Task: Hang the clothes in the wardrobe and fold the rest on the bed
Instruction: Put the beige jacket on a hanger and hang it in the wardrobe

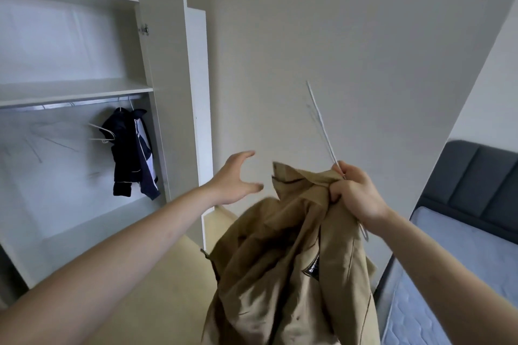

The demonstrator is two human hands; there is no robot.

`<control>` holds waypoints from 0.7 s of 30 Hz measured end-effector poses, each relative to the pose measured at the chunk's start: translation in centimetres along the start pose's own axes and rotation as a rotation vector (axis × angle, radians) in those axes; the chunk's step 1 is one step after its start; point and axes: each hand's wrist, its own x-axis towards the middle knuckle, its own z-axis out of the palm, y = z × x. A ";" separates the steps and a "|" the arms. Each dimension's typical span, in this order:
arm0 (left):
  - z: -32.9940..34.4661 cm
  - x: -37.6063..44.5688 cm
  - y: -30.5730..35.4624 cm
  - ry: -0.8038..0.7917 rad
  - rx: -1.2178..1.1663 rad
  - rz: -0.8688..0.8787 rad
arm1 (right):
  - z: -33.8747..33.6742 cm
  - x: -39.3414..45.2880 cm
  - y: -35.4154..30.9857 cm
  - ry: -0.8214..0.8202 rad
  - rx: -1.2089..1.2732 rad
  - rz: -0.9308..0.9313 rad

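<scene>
The tan jacket (294, 260) hangs bunched from my right hand (356, 193), fingers clenched on its collar and a white wire hanger (322, 126). Left of the jacket, my left hand (235, 179) spreads open, holding nothing. Farther left stands the open wardrobe (168, 92), a dark jacket (131, 154) on its rail.

We see our right hand (357, 190) gripping the collar of a tan jacket (291, 274) together with a white wire hanger (322, 127), whose thin rod sticks up past our knuckles. The jacket hangs down in a crumpled bunch. Our left hand (234, 180) hovers just beside the collar, fingers spread, holding nothing. To the left stands the open wardrobe (173, 120), where dark clothes (131, 154) hang on the rail (70, 105) beside an empty hanger (102, 133). At right lies the bed (462, 246) with its bare mattress
</scene>
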 end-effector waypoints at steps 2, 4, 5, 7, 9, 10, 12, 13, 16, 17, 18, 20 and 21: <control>1.0 -0.9 -2.4 -0.151 -0.111 -0.237 | -0.2 0.0 -0.3 -0.107 -0.021 0.026; 3.1 -1.7 -4.7 -0.317 -0.264 -0.393 | -0.2 0.0 -0.4 -0.180 -0.041 0.051; 4.4 -2.2 -5.4 -0.392 -0.302 -0.436 | -0.1 0.0 -0.3 -0.205 -0.041 0.060; 7.1 -3.1 -6.4 -0.534 -0.248 -0.434 | -0.1 0.1 -0.2 -0.243 -0.030 0.064; 10.0 -3.9 -7.3 -0.644 -0.163 -0.387 | -0.2 0.1 0.0 -0.275 -0.016 0.059; 11.4 -4.3 -7.9 -0.656 -0.137 -0.398 | -0.4 0.2 0.1 -0.281 -0.004 0.061; 13.4 -5.1 -9.1 -0.646 -0.083 -0.456 | -0.9 0.1 0.5 -0.260 0.016 0.065; 14.0 -5.3 -9.7 -0.628 -0.021 -0.463 | -1.4 0.0 0.7 -0.230 0.021 0.066; 14.2 -4.7 -11.7 -0.522 0.126 -0.439 | -3.6 -0.7 1.7 -0.101 -0.028 0.093; 13.7 -4.4 -11.8 -0.470 0.092 -0.436 | -4.5 -1.0 2.3 -0.053 -0.068 0.110; 13.1 -4.0 -11.6 -0.420 0.024 -0.436 | -5.4 -1.2 2.9 -0.002 -0.113 0.129; 11.8 -3.0 -10.6 -0.302 -0.105 -0.421 | -7.3 -1.6 4.5 0.099 -0.197 0.168; 11.2 -2.4 -9.8 -0.221 -0.161 -0.404 | -8.2 -1.8 5.3 0.144 -0.240 0.188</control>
